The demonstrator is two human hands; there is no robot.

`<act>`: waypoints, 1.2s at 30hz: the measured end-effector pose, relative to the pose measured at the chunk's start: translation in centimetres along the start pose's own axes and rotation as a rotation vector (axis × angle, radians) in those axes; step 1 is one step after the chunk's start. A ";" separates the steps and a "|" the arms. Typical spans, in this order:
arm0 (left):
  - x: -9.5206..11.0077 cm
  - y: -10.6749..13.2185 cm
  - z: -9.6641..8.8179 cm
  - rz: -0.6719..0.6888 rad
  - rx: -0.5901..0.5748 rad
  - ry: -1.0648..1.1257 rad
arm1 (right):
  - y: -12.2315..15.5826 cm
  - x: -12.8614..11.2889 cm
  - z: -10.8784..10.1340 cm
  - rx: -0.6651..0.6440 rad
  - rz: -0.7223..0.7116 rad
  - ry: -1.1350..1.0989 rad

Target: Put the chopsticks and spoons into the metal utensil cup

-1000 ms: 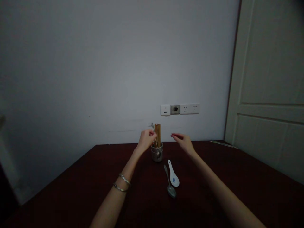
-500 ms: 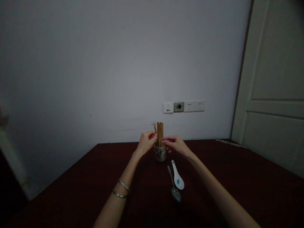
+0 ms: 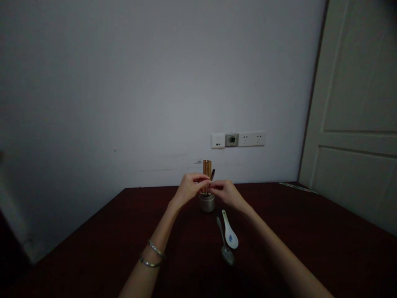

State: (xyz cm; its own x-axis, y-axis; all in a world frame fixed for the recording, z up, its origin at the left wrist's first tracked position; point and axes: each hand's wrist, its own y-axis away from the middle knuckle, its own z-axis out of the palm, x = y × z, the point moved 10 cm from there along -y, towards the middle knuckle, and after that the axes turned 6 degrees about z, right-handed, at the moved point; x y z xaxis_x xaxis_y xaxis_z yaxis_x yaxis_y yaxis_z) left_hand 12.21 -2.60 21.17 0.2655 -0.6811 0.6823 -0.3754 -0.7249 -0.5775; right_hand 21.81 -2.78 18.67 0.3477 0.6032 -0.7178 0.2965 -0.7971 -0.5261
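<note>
A small metal canister point(image 3: 207, 204) stands on the table with a bundle of wooden chopsticks point(image 3: 206, 166) upright in it. A thin dark-ended handle point(image 3: 213, 174) leans to the right beside them. My left hand point(image 3: 192, 187) is closed in a pinch in front of the chopsticks, just above the canister's rim. Facing it, my right hand point(image 3: 228, 193) pinches at the same spot, its fingertips meeting the left ones. Whatever lies between the fingers is too small and dark to make out. Nearer to me lie a white ceramic spoon point(image 3: 231, 238) with a blue mark and a metal spoon point(image 3: 228, 254).
The dark red table point(image 3: 124, 248) reaches back to a pale wall point(image 3: 155, 103) with a row of sockets and a switch point(image 3: 238, 140). A panelled door point(image 3: 356, 103) stands at the right. A flat strip point(image 3: 297, 187) lies along the table's far right edge.
Both hands have closed in together before the chopsticks. The thin handle at the chopsticks' left no longer shows; a dark-ended one shows at their right. The spoons stay put.
</note>
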 end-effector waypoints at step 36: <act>-4.8 1.7 3.4 -0.408 -0.153 0.392 | 1.5 -1.0 -5.2 0.467 -0.226 0.128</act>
State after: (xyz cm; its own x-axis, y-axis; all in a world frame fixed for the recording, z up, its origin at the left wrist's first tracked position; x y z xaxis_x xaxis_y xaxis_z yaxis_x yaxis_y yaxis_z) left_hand 13.26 -0.90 15.38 0.0783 -0.2401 0.9676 -0.4438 -0.8775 -0.1818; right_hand 26.52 -4.37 20.96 0.4356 0.7369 -0.5170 -0.0410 -0.5574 -0.8292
